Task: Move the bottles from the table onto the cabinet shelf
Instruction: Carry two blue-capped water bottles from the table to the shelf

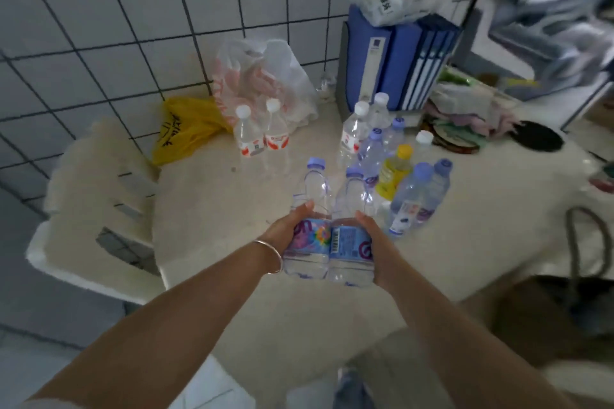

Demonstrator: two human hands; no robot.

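From the head camera, the left hand [285, 229] has its fingers closed around a purple-capped bottle [310, 229], and the right hand [373, 242] has its fingers closed around a second purple-capped bottle [350, 236]. The two bottles touch side by side, held above the pale counter [206, 216]. More bottles stand on the counter behind them: a red-label pair [260, 134] near the plastic bags [262, 83], and a cluster with a yellow bottle [395, 173] before the blue binders [395, 66].

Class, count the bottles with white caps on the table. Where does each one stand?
5. Two red-labelled bottles stand before the plastic bags; two stand by the blue folders; one stands behind the yellow bottle. Others may be hidden.
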